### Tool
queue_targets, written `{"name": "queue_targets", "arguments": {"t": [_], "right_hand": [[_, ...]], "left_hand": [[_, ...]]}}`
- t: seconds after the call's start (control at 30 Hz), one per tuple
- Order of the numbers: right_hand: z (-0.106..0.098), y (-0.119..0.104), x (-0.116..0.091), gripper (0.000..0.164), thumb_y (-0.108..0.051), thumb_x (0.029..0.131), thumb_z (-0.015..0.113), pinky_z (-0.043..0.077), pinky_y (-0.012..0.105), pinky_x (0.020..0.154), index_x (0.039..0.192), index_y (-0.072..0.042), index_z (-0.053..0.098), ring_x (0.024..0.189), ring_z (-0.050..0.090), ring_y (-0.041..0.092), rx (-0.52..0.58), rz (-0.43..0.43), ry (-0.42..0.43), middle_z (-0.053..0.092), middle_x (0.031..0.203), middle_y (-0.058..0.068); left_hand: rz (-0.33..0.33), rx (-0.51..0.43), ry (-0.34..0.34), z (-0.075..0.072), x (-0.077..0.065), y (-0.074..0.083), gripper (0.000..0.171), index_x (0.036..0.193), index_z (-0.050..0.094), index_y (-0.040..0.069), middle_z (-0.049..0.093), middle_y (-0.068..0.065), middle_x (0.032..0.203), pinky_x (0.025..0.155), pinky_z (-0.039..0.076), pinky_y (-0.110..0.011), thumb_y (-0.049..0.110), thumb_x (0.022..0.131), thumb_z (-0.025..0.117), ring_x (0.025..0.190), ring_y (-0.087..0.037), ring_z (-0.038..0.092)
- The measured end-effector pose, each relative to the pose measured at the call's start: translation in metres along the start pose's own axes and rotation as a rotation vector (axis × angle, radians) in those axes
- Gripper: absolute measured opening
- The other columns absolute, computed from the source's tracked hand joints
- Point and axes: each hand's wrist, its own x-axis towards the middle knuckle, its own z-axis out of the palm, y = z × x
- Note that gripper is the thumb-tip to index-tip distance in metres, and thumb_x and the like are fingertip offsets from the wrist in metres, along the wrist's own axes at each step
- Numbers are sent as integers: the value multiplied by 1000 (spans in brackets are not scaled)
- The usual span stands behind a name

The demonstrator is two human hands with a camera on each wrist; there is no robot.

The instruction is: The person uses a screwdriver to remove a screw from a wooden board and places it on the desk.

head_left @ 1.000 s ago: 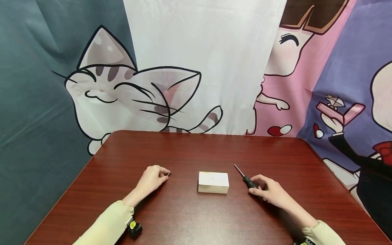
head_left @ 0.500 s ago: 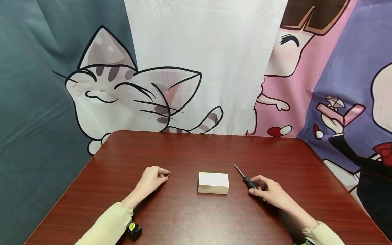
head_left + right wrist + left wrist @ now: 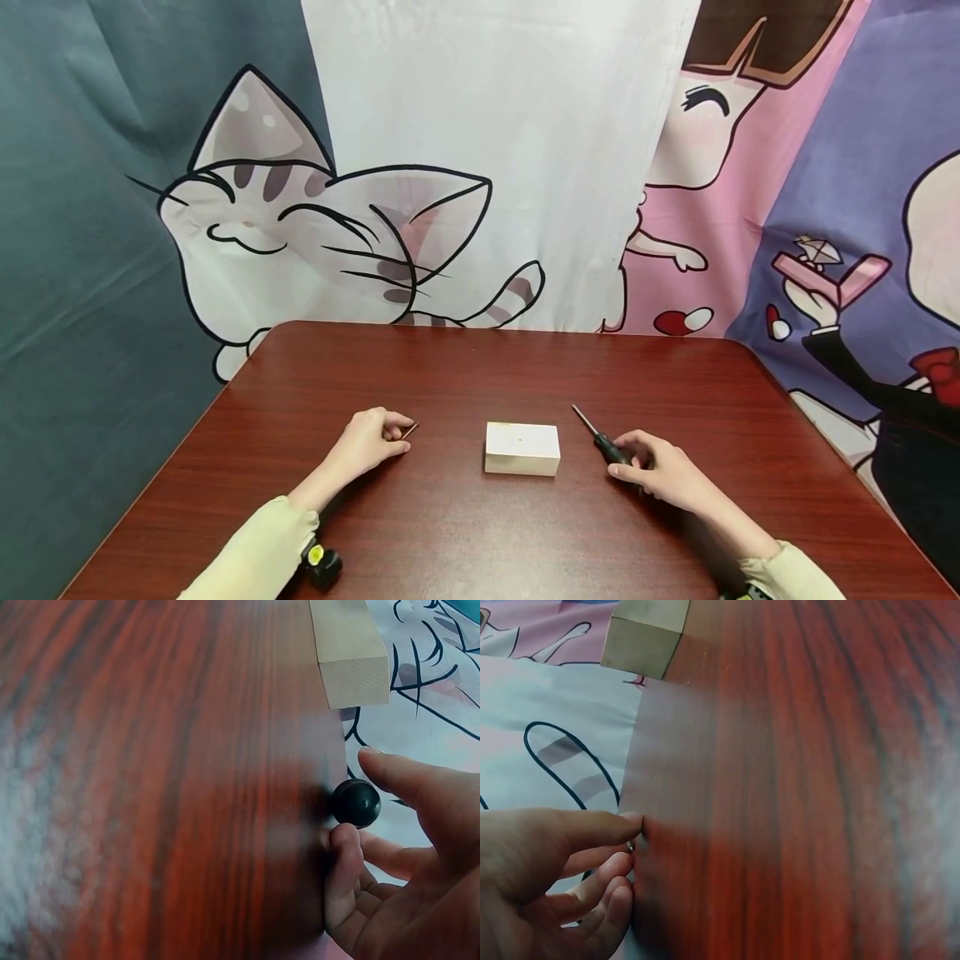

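On the left of the table, my left hand (image 3: 367, 443) is beside a thin screw (image 3: 409, 431). Its thumb and forefinger stand slightly apart around the screw. Only a small bit of the screw (image 3: 631, 845) shows between the fingertips in the left wrist view. To the right, my right hand (image 3: 660, 468) has thumb and fingers curled about the dark handle of a screwdriver (image 3: 609, 447), whose metal shaft points away and to the left. The handle's round black end (image 3: 357, 802) faces the right wrist camera. Between the hands sits a pale wooden block (image 3: 522, 449) with a small dark hole on top.
The reddish-brown wooden table (image 3: 480, 375) has rounded far corners. Behind it hangs a cloth backdrop (image 3: 480, 108) printed with a cartoon cat and figures. A black wrist camera (image 3: 322, 567) sits on the left sleeve.
My left thumb has parted from the forefinger, and the hand has drawn slightly left, baring more of the screw. The right hand, screwdriver and block stay where they were.
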Motion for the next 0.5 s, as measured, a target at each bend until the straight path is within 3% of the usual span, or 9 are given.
{"name": "queue_targets", "arguments": {"t": [0.2,0.5], "right_hand": [[-2,-3,-2,49,-36,83,79,45,25,45,119,-8,60,52,54,9,-3,-4,-10,55,74,1],[-3,-7,-8,59,-33,85,78,45,25,48,129,-4,52,55,55,11,23,2,-32,57,76,3]], "left_hand": [[65,14,-49,-5,-2,-2,39,108,74,5,63,-1,80,67,49,-22,14,72,87,75,-12,57],[68,3,-123,-10,-1,-2,50,114,71,2,62,-4,86,69,47,-21,17,69,89,80,-14,56]]}}
